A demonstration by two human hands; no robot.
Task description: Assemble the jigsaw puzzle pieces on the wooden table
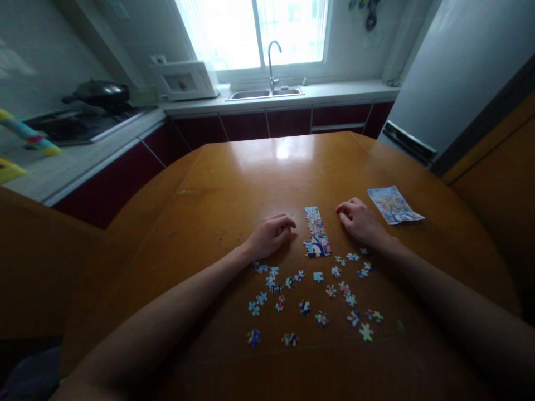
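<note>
A partly joined strip of jigsaw puzzle (317,234) lies upright in view on the wooden table (251,172), between my hands. To its left rests my left hand (273,235), fingers loosely bent, thumb apart, nothing held. My right hand (358,221) lies to the strip's right with its fingers loosely curled and nothing visible in them. Neither hand touches the strip. Several loose puzzle pieces are scattered nearer to me, among them a light blue piece (318,277), a pale green piece (365,332) and a dark blue piece (253,337).
A creased picture sheet (395,205) lies right of my right hand. Beyond the table are a counter with a sink (251,95), a faucet (271,67), a white microwave (186,81) and a wok (100,93) on the stove. A fridge (463,78) stands at right.
</note>
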